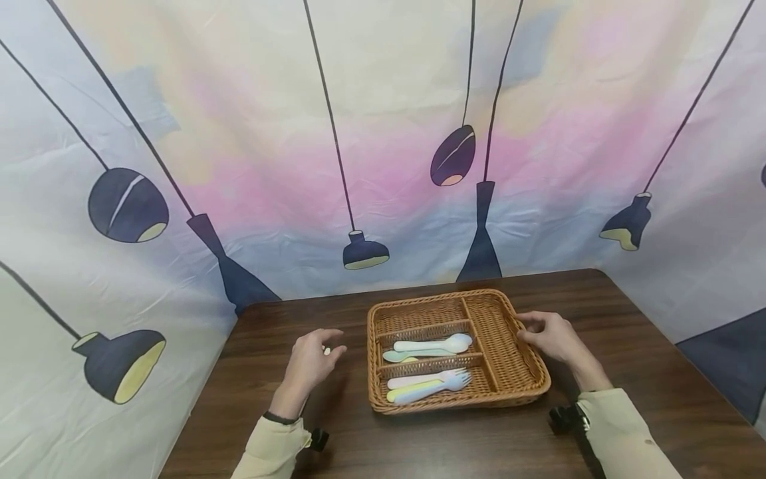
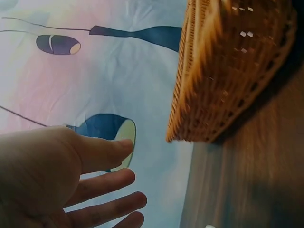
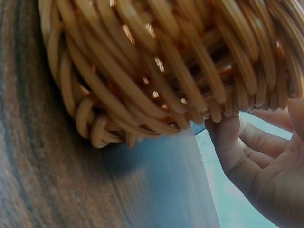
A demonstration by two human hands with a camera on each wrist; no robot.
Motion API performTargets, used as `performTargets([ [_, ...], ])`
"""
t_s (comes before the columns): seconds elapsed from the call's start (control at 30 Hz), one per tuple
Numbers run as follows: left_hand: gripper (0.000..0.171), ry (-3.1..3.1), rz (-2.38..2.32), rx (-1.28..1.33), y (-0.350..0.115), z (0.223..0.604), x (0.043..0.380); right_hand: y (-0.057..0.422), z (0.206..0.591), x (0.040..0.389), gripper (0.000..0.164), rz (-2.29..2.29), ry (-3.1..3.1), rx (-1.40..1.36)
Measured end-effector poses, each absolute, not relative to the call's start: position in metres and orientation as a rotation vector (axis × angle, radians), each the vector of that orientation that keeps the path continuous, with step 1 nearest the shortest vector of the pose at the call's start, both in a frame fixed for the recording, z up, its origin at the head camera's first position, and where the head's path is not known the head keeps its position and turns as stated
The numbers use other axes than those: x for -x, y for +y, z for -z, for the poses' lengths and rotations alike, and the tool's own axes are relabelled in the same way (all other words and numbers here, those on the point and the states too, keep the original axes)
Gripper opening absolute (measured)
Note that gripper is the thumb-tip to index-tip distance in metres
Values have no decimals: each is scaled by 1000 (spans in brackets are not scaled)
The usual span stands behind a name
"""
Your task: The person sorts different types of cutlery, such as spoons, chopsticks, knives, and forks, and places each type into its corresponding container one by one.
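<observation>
A brown wicker cutlery tray (image 1: 509, 346) sits on the table, divided into compartments. Pastel spoons (image 1: 433, 344) lie in its middle left compartment, and pastel forks (image 1: 427, 386) in the one nearest me. At the right rim, my right hand (image 1: 556, 336) pinches the tray's edge with thumb and fingers; the right wrist view shows the thumb (image 3: 223, 137) right at the wicker, its tip partly hidden. My left hand (image 1: 311, 362) hovers left of the tray, apart from it, fingers spread loosely (image 2: 109, 185) and holding nothing. A small white thing (image 1: 326, 350) shows beside that hand.
The dark wood table (image 1: 419, 446) reaches back to a fabric backdrop (image 1: 389, 166) printed with hanging lamps, which also closes in both sides. The tray's back left and long right compartments show bare wicker. A black band with a device (image 1: 565, 420) sits on my right wrist.
</observation>
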State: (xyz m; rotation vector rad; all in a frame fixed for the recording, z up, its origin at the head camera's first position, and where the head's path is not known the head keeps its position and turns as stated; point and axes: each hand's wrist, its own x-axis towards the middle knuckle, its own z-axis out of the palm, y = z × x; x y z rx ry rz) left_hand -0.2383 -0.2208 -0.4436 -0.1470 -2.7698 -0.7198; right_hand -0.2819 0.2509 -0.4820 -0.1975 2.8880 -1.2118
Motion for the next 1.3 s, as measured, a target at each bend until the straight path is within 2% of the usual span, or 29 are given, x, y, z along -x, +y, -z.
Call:
performTargets([
  [0.33,41,-2797,710,28,-248,461,226,251,482,283,42,1215,2888,198],
  [0.87,43,-2857,651,-75,-270,481,213,250,482,283,41,1206,2890,184],
  [1.3,32,-2868,614,-121,-281,491,209,249,480,283,42,1230,2874,179],
])
